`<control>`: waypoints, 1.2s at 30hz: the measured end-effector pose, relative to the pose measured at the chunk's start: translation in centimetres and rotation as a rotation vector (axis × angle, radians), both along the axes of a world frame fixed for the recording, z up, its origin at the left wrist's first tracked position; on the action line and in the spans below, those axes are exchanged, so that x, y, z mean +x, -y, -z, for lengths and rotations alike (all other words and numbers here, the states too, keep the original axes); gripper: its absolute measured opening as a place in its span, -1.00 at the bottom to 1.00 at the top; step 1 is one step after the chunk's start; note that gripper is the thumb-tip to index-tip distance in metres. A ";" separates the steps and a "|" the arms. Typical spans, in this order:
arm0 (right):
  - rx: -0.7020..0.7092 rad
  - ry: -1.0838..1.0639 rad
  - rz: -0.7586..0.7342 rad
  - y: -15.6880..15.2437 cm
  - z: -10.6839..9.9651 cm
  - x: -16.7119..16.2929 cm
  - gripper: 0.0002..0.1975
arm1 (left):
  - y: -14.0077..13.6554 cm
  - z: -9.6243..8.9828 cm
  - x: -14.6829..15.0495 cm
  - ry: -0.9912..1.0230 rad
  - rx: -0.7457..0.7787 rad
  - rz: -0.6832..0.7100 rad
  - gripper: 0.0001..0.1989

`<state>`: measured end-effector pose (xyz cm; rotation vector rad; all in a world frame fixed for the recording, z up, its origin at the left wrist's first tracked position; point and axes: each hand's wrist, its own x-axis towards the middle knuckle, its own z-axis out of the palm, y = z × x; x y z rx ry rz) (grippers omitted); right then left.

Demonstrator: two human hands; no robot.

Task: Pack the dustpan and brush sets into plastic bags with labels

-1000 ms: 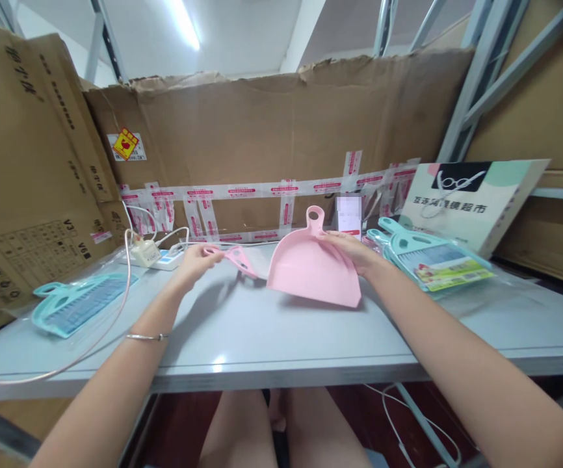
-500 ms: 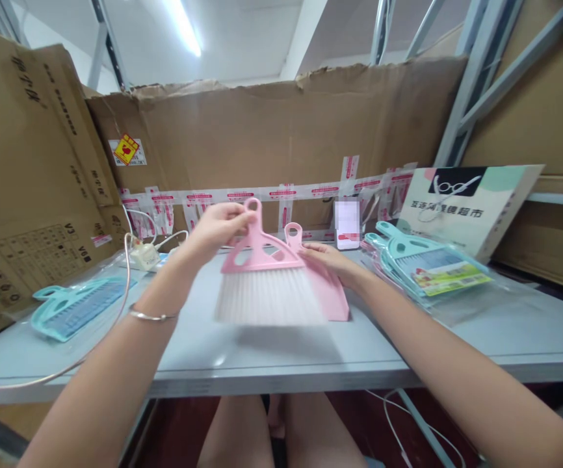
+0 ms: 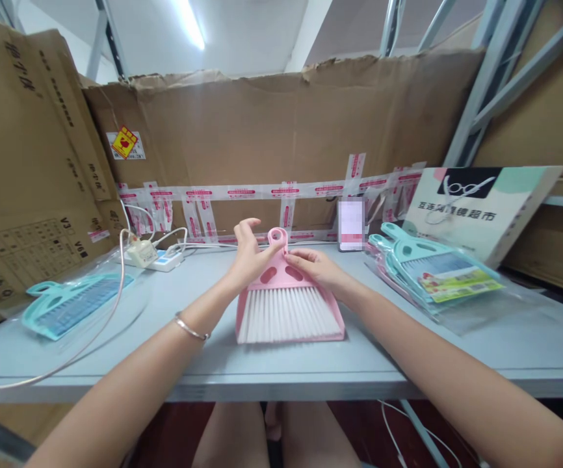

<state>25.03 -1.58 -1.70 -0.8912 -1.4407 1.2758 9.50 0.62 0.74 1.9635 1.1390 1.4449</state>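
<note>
A pink hand brush (image 3: 288, 312) with white bristles lies on top of a pink dustpan (image 3: 339, 325), their handles lined up and their wide ends toward me. My left hand (image 3: 253, 255) is at the left of the handles; its thumb touches the brush handle near the hanging hole while the other fingers are raised and apart. From the right, my right hand (image 3: 319, 268) pinches the edge of the dustpan by the handle, fingers closed. The brush covers most of the pan.
Bagged turquoise brush-and-dustpan sets (image 3: 432, 260) are piled at the right, with another set (image 3: 74, 302) at the left. A phone (image 3: 351, 224) leans against the back cardboard (image 3: 281, 136). A power strip (image 3: 167, 260) and a cable (image 3: 110, 318) are on the left. A printed bag (image 3: 486, 208) stands behind the pile.
The brush has come down and right onto the dustpan, from being held up beside it. My left hand's fingers have lifted off the handle top. The pan now lies further left, under the brush.
</note>
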 end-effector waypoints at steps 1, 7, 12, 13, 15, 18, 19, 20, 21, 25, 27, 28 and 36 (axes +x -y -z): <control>-0.002 0.005 -0.005 0.3 -0.1 -0.4 -0.66 | 0.5 0.0 -0.6 -0.019 -0.066 0.040 -0.36; 0.124 0.165 0.028 1.6 -0.2 -2.4 -0.70 | 2.6 0.2 -4.1 -0.318 -0.375 0.353 -0.64; 0.042 0.223 0.091 0.9 -0.5 -2.6 -0.68 | 2.1 0.7 -4.2 -0.450 -0.217 0.276 -0.64; 0.026 0.204 0.076 0.6 -0.7 -2.6 -0.68 | 2.1 0.8 -4.1 -0.463 -0.197 0.262 -0.64; 0.020 0.155 0.029 0.1 -1.1 -2.6 -0.68 | 2.0 0.8 -4.1 -0.465 -0.172 0.240 -0.64; 0.028 0.112 0.013 -0.4 -1.3 -2.8 -0.65 | 2.1 0.9 -4.3 -0.453 -0.148 0.198 -0.66; 0.024 0.110 0.029 -0.6 -1.3 -3.0 -0.65 | 2.2 0.9 -4.3 -0.450 -0.146 0.185 -0.66; 0.019 0.109 0.046 -0.7 -1.2 -3.1 -0.66 | 2.2 1.0 -4.4 -0.450 -0.146 0.176 -0.65; 0.011 0.110 0.058 -0.8 -1.1 -3.3 -0.66 | 2.2 1.0 -4.5 -0.451 -0.148 0.169 -0.64; -0.010 0.114 0.059 -0.9 -0.7 -3.4 -0.67 | 2.3 1.1 -4.6 -0.459 -0.154 0.162 -0.62; -0.013 0.102 0.072 -0.8 -0.7 -3.3 -0.66 | 2.3 1.2 -4.6 -0.462 -0.149 0.160 -0.62; -0.018 0.097 0.081 -0.7 -0.7 -3.3 -0.66 | 2.3 1.2 -4.5 -0.466 -0.147 0.160 -0.62; -0.052 0.112 0.113 -0.4 -0.7 -3.5 -0.64 | 2.6 1.0 -4.4 -0.555 -0.124 0.148 -0.64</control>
